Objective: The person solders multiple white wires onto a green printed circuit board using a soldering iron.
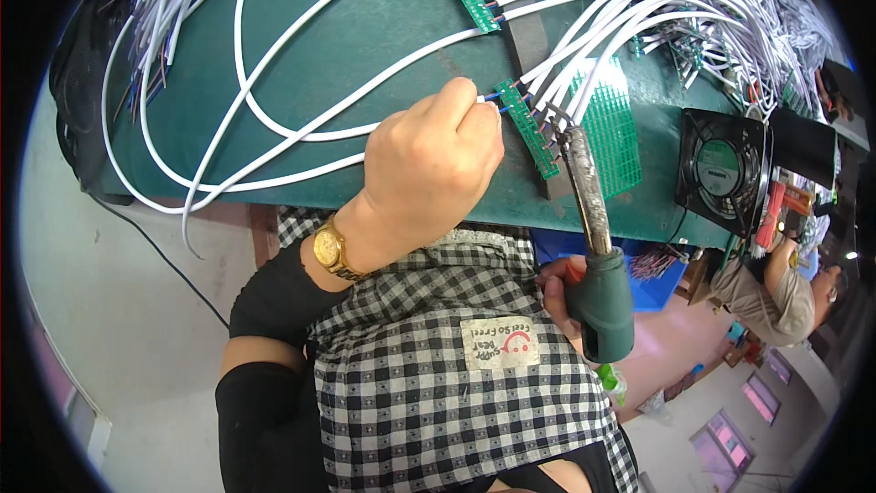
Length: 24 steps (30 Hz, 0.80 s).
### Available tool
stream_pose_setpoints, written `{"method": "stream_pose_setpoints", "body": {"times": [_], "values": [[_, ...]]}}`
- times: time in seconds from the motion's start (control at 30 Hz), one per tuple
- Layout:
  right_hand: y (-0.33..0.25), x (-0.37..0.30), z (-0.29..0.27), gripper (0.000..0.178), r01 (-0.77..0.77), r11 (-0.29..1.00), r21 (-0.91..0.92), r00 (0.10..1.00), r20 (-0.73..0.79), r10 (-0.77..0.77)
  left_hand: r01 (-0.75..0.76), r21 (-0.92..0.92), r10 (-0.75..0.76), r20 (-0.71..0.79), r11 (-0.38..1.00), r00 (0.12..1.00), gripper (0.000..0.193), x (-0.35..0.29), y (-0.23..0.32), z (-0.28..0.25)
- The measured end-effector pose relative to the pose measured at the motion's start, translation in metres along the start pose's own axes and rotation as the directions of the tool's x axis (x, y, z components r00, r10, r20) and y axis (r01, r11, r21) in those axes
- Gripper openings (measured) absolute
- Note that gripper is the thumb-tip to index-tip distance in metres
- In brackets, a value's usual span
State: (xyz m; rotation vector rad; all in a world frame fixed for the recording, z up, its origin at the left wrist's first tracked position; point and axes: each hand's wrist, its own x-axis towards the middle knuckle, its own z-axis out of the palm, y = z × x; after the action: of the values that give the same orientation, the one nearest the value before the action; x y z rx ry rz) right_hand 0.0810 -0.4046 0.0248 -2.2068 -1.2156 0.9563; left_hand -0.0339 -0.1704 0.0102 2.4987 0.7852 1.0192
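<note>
My left hand (436,148), a gold watch on its wrist, is closed in a pinch on a white cable (339,167). The cable's thin stripped wires meet the left edge of a narrow green circuit board (527,130). My right hand (553,290), partly hidden, is wrapped round the green body of a soldering gun (584,192). Its dark tip reaches the board's right side, beside several white cables joined there. The board rests on a dark bar (525,41). Farther up the bar lies a second narrow board (475,4) with several cables attached.
A perforated green board panel (610,132) lies right of the soldering gun. A black fan (723,169) stands at the table's right edge. Loose white cables (178,0) pile up at the far left, and wired boards (730,18) at the far right. Another person (771,297) sits beyond.
</note>
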Motion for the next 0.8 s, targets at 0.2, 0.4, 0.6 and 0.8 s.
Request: {"method": "stream_pose_setpoints", "body": {"times": [0.2,0.4,0.6,0.8], "values": [[0.001,0.000,0.003,0.044,0.179,0.956,0.232,0.980,-0.131,-0.152,0.016,-0.033,-0.017,-0.010,0.999,1.000,0.011,0.001,-0.001,-0.001],[-0.002,0.001,-0.004,0.033,0.125,0.982,0.145,0.992,-0.049,-0.119,0.013,-0.049,-0.014,-0.009,0.999,1.000,0.011,0.001,-0.001,-0.002],[-0.003,0.004,-0.002,0.029,0.164,0.986,0.008,0.986,-0.032,-0.164,-0.082,0.055,0.076,0.096,0.995,0.992,0.011,0.001,-0.001,-0.006],[0.010,0.001,0.022,0.037,0.206,0.977,0.049,0.927,-0.330,-0.179,0.026,0.216,-0.054,0.126,0.976,0.991,0.012,0.035,-0.007,-0.015]]}}
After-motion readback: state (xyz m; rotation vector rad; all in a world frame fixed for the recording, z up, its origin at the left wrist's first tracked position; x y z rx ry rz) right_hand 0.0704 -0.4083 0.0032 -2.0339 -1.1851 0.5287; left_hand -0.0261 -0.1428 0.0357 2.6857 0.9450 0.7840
